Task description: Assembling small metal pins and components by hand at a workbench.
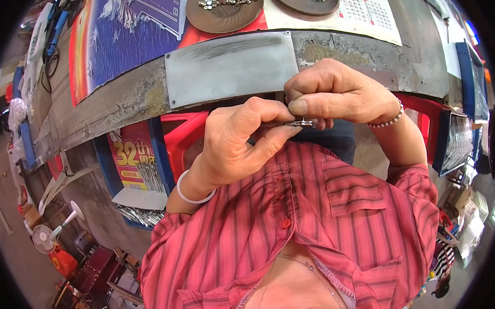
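Note:
In front of my chest, just off the bench edge, my left hand pinches a slim, shiny metal piece between thumb and fingers. Most of that piece is hidden by the fingers; its tip points right, with a thin pin-like bit standing up from it. My right hand is curled closed above that tip, thumb pressed against the bent forefinger. Whatever lies between them is too small or too covered to name. On the bench, beyond both hands, a light grey metal plate is fixed down by its corners.
Farther back stand a brown dish of round shiny pieces and another dish with small pins. Slender metal parts lie on a blue sheet. Below the bench are a blue bin of metal parts and a red stool.

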Demonstrator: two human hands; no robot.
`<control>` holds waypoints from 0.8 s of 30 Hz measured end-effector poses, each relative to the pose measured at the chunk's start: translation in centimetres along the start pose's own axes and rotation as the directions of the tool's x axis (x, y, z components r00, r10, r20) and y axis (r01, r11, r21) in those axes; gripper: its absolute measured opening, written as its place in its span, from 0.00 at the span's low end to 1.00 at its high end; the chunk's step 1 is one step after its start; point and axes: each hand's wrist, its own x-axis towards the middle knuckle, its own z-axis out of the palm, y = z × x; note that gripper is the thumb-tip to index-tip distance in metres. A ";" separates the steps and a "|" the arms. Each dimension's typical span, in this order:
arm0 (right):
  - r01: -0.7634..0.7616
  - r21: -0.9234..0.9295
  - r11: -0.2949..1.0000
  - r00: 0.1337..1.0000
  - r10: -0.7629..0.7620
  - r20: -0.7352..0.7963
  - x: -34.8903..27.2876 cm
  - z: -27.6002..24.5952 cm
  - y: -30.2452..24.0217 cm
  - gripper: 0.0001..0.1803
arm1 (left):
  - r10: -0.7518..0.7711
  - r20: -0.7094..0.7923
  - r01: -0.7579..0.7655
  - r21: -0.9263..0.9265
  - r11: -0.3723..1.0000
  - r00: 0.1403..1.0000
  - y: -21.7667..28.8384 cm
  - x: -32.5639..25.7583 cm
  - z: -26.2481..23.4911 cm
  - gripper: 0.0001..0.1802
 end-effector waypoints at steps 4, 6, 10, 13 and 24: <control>0.004 -0.018 1.000 0.999 -0.003 0.038 0.4 0.2 0.1 0.16 | 0.010 0.007 -0.010 0.001 1.000 1.000 0.0 -0.2 -0.4 0.10; -0.005 -0.010 1.000 0.998 0.005 0.063 0.9 0.1 0.2 0.16 | -0.011 0.010 0.011 -0.016 1.000 1.000 0.0 -0.2 -0.9 0.10; -0.009 -0.015 1.000 0.994 0.011 0.108 1.6 -0.5 0.0 0.16 | -0.024 0.051 0.026 -0.041 0.999 0.998 -0.7 0.2 -1.4 0.10; -0.040 -0.129 0.991 0.995 0.051 0.084 1.0 -0.5 -1.5 0.15 | 0.069 0.090 -0.078 0.104 0.992 0.994 -0.7 1.0 -1.5 0.11; 0.095 -0.074 0.993 0.971 -0.076 0.228 2.5 -1.1 0.4 0.19 | -0.055 -0.091 0.071 0.186 0.980 0.994 -2.9 -1.9 -0.4 0.03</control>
